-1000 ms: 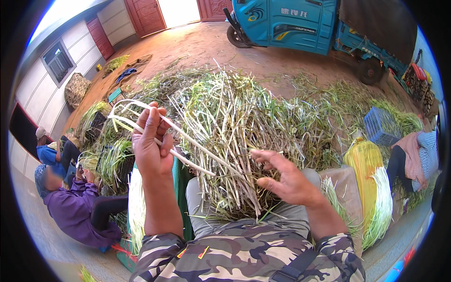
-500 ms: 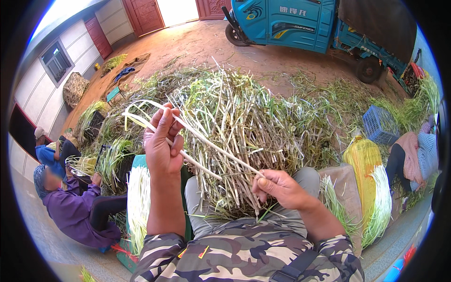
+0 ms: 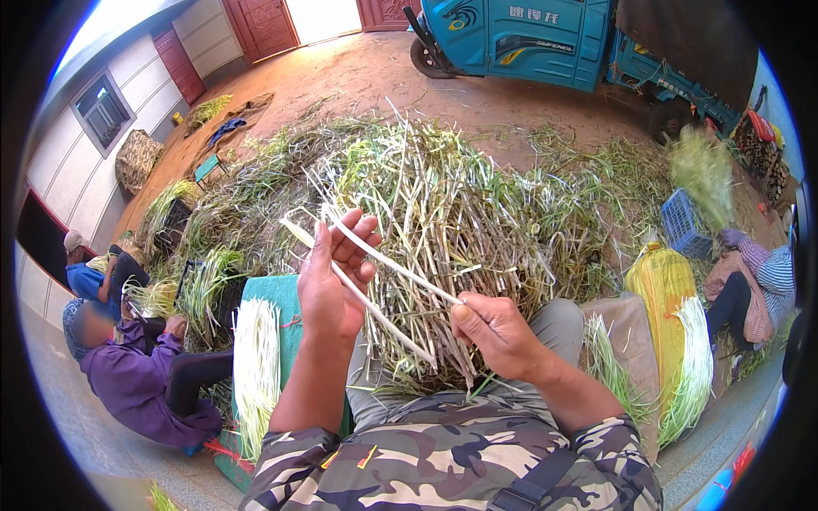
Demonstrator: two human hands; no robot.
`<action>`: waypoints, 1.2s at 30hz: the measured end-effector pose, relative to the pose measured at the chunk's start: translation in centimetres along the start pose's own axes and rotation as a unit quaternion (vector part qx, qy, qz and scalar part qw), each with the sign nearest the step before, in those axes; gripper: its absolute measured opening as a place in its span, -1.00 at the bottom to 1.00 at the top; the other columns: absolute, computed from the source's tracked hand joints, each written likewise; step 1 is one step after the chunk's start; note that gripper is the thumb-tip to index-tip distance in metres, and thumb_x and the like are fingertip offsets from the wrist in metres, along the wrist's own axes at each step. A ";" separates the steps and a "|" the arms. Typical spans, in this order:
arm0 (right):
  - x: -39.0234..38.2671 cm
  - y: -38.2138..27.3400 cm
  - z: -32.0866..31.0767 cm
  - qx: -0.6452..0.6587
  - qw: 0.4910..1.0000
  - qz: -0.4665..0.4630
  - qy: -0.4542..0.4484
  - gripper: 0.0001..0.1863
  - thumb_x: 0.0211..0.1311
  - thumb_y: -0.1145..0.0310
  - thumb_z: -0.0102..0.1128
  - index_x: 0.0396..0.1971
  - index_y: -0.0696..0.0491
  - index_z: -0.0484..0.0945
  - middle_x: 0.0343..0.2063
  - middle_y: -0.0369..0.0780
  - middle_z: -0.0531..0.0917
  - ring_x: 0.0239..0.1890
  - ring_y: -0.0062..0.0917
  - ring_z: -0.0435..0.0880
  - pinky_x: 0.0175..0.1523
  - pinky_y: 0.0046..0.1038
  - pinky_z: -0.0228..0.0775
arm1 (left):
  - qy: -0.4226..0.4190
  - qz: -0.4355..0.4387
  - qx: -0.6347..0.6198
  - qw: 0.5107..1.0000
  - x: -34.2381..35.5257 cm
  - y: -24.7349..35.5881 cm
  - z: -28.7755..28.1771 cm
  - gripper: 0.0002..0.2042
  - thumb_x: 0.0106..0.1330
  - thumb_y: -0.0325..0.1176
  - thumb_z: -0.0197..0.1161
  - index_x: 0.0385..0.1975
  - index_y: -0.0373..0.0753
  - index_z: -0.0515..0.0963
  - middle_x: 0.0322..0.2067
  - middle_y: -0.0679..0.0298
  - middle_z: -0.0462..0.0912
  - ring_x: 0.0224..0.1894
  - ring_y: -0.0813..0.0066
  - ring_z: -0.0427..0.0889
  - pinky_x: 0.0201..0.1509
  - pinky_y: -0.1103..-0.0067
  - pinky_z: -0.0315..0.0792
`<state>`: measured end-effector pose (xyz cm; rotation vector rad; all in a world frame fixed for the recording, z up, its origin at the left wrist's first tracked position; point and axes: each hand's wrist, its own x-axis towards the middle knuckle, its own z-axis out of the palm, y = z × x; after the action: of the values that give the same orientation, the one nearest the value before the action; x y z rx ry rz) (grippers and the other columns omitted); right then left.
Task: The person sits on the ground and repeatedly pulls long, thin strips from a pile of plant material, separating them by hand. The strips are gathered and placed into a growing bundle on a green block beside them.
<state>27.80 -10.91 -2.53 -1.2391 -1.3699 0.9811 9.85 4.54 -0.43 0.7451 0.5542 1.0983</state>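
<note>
My right hand (image 3: 503,336) is closed in a pinch on the lower end of a long, pale, peeled-looking stalk (image 3: 411,274). That stalk slants up to the left, across the fingers of my left hand (image 3: 336,277). A second pale stalk (image 3: 388,330) passes behind my left thumb and hangs down to the right; thumb and palm hold it while the other fingers are loosely curled. Beneath both hands, a big heap of leafy green and straw-coloured stalks (image 3: 460,221) spreads out from between my knees.
A bundle of white stalks (image 3: 256,366) lies on a green board (image 3: 285,298) at my left. On the right are a yellow sack (image 3: 660,285), another white bundle (image 3: 688,366) and a blue crate (image 3: 684,223). People sit on both sides; a blue three-wheeled vehicle (image 3: 545,47) stands beyond.
My left hand has lowered toward the right, its fingers loosening from a pinch, and the pale stalks moved with it. At far right, a person now swings a blurred green bunch above the crate.
</note>
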 end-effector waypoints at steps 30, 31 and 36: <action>4.0 5.6 -1.2 -0.300 0.944 0.088 0.103 -0.60 0.23 0.11 0.33 -0.29 0.22 0.60 -0.35 0.05 0.69 -0.26 -0.06 0.68 -0.12 -0.13 0.50 | -0.040 -0.089 0.032 0.995 -1.1 -4.3 -1.2 -0.80 0.53 -0.18 0.12 -0.28 -0.15 0.42 -0.62 0.45 0.31 -0.75 0.75 0.16 -0.80 0.75 -0.02; 4.1 5.5 -1.1 -0.298 0.944 0.094 0.106 -0.59 0.23 0.10 0.33 -0.30 0.23 0.60 -0.36 0.06 0.69 -0.25 -0.04 0.68 -0.12 -0.13 0.50 | -0.037 -0.101 0.052 0.993 -0.8 -4.6 -1.1 -0.82 0.53 -0.22 0.14 -0.26 -0.17 0.42 -0.58 0.43 0.40 -0.75 0.77 0.19 -0.81 0.77 0.00; 4.6 5.2 -1.0 -0.280 0.949 0.098 0.108 -0.60 0.18 0.11 0.38 -0.32 0.21 0.62 -0.42 0.02 0.71 -0.32 -0.08 0.70 -0.16 -0.14 0.51 | -0.045 -0.092 0.174 0.979 1.2 -5.8 -0.5 -0.85 0.48 -0.31 0.21 -0.17 -0.22 0.43 -0.37 0.30 0.60 -0.74 0.82 0.25 -0.81 0.80 0.05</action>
<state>29.77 -5.63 -6.70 -1.8785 -1.4142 0.5686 13.33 4.22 -5.22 1.0202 0.7322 0.7994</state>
